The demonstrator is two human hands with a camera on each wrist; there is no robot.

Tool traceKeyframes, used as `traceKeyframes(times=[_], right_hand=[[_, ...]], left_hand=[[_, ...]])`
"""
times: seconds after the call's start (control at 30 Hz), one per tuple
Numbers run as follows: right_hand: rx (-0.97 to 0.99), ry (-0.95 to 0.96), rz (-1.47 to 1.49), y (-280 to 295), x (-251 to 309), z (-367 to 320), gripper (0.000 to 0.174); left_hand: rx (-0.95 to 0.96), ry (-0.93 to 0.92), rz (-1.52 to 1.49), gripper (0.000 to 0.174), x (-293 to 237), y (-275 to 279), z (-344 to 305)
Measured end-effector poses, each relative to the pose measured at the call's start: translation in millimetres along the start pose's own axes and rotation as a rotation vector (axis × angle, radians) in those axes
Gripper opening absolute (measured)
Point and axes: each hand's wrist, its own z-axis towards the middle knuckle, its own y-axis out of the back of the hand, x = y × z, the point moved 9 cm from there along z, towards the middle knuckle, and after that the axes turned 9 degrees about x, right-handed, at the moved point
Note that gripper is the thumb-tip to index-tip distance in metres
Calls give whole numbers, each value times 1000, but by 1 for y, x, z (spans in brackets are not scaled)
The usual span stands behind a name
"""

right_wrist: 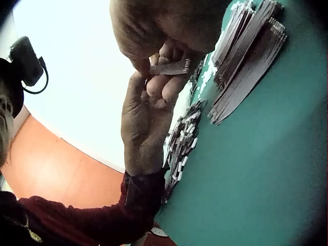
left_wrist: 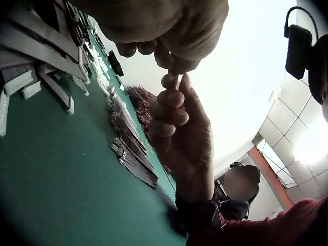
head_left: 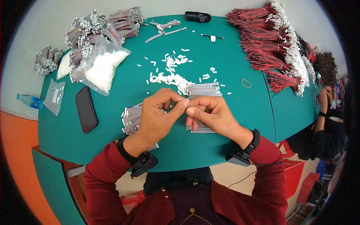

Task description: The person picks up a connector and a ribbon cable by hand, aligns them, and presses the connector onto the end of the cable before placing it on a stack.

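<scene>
Left hand, right hand: fingers curled, fingertips meeting, pinching short ribbon cable between them; flat, greyish, mostly hidden by fingers. Left hand partly covers cable pile, right hand cable stack. Phone at 9 o'clock. Loose white connectors, 11 o'clock. Plastic bag, 10. Red wire bundles, 2.

We note dark red sleeves behind left hand and right hand; black straps and boxy dark units at both wrists; gold-coloured necklace.
</scene>
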Motion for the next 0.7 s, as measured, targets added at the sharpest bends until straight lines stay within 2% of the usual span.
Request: traceKeyframes(times=[0.07,0.17,0.37,0.47,0.57,0.67,0.7], right_hand=[[-14,10,-5,2,1,0,20],[-44,30,1,5,0,0,21],[-59,36,-24,7,1,-1,23],[-51,53,-45,6,1,-1,23],[-52,27,-44,3,0,-1,22],[-50,23,-52,4,-4,0,22],[-49,24,-49,4,-4,0,21]], left_hand=[[-9,-38,40,8,-6,-2,0],[-19,75,-147,11,12,-6,-1],[9,70,-225,14,5,-5,3],[5,80,-125,13,5,-5,1],[-36,-127,71,11,-17,0,3],[-26,-196,207,10,-27,-2,3],[-10,-151,187,9,-25,-2,3]])
